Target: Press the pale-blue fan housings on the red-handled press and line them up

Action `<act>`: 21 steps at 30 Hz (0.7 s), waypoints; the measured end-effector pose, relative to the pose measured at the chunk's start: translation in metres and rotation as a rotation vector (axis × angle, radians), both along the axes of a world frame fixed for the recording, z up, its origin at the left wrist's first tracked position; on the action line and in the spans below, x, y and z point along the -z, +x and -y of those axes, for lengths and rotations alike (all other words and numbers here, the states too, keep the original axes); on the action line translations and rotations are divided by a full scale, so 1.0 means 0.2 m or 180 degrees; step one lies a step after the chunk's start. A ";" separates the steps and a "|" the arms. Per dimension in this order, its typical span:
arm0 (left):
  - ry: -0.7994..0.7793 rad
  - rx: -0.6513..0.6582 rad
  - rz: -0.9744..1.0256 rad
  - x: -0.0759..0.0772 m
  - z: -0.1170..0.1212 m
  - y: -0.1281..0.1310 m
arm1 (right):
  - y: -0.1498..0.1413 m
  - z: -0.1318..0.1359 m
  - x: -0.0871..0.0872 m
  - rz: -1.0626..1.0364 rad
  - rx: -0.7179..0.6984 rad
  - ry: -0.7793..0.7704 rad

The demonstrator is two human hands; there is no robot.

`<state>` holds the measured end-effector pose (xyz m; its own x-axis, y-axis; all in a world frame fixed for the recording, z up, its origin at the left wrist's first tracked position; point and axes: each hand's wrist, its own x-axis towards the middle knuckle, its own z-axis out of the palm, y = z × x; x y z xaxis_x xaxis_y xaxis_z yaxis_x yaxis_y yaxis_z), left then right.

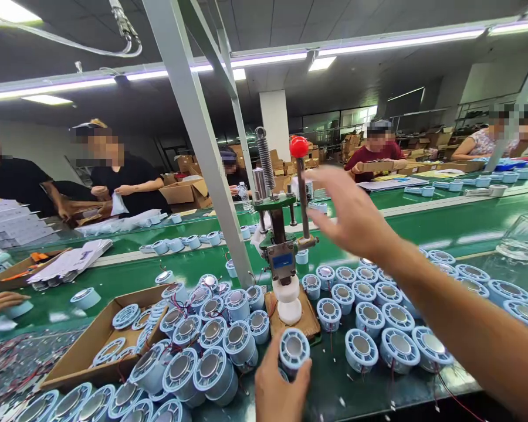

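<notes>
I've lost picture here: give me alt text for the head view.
The left hand grips a light-blue round part in front of a hand press, while the open right hand is raised beside its red-knobbed lever. Similar parts crowd both sides of the press, with co-workers beyond.

Dark ceiling (356, 26), long strip lights (400, 43), white pillar (273, 120)

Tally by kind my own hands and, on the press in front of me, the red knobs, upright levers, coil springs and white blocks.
Left hand plus right hand: 2
Red knob: 1
Lever: 1
Spring: 1
White blocks: 2
Total: 7
</notes>
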<state>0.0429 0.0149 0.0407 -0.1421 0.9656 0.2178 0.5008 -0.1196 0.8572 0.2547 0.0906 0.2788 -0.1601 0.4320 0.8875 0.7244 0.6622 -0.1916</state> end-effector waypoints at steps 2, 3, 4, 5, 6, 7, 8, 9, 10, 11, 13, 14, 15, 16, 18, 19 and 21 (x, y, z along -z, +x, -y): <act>-0.0183 -0.0026 0.0206 -0.14 -0.09 0.00 | -0.01 -0.22 -0.23 -0.0325 0.0010 0.0114; -0.0217 0.0018 0.0325 -0.18 -0.13 0.00 | -0.03 -0.32 -0.31 -0.0526 -0.0105 -0.0069; -0.0212 0.0071 0.0446 -0.22 -0.18 0.01 | -0.04 -0.40 -0.36 -0.0713 -0.0267 -0.0310; -0.0178 0.0129 0.0567 -0.23 -0.23 0.03 | -0.06 -0.46 -0.39 -0.0867 -0.0433 -0.0541; -0.0126 0.0188 0.0681 -0.24 -0.27 0.04 | -0.08 -0.50 -0.40 -0.0975 -0.0565 -0.0718; -0.0089 0.0266 0.0787 -0.23 -0.31 0.05 | -0.09 -0.53 -0.39 -0.1053 -0.0660 -0.0807; -0.0058 0.0358 0.0874 -0.22 -0.35 0.06 | -0.10 -0.54 -0.38 -0.1120 -0.0721 -0.0803; -0.0033 0.0468 0.0947 -0.20 -0.38 0.07 | -0.11 -0.54 -0.37 -0.1169 -0.0774 -0.0761; -0.0022 0.0585 0.1029 -0.19 -0.41 0.08 | -0.11 -0.54 -0.36 -0.1226 -0.0844 -0.0747; -0.0026 0.0693 0.1097 -0.18 -0.43 0.08 | -0.11 -0.54 -0.36 -0.1278 -0.0908 -0.0744; -0.0068 0.0864 0.1173 -0.16 -0.46 0.07 | -0.10 -0.53 -0.36 -0.1376 -0.0978 -0.0757; -0.0093 0.0922 0.1182 -0.16 -0.47 0.07 | -0.10 -0.52 -0.37 -0.1437 -0.0960 -0.0770; -0.0115 0.0953 0.1176 -0.15 -0.47 0.06 | -0.09 -0.50 -0.37 -0.1491 -0.0934 -0.0769; -0.0128 0.0957 0.1157 -0.15 -0.47 0.06 | -0.08 -0.48 -0.37 -0.1521 -0.0910 -0.0738; -0.0135 0.0915 0.1105 -0.13 -0.46 0.05 | -0.06 -0.44 -0.33 -0.1473 -0.0879 -0.0594; -0.0133 0.0895 0.1080 -0.13 -0.45 0.05 | -0.06 -0.41 -0.29 -0.1393 -0.0877 -0.0499; -0.0101 0.0868 0.1053 -0.11 -0.43 0.06 | -0.06 -0.36 -0.18 -0.1198 -0.0904 -0.0331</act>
<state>0.0549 0.1012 0.0625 0.0622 0.9830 0.1730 0.1520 -0.1806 0.9717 0.2435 0.1624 0.3158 0.0395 0.5071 0.8610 0.3851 0.7873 -0.4814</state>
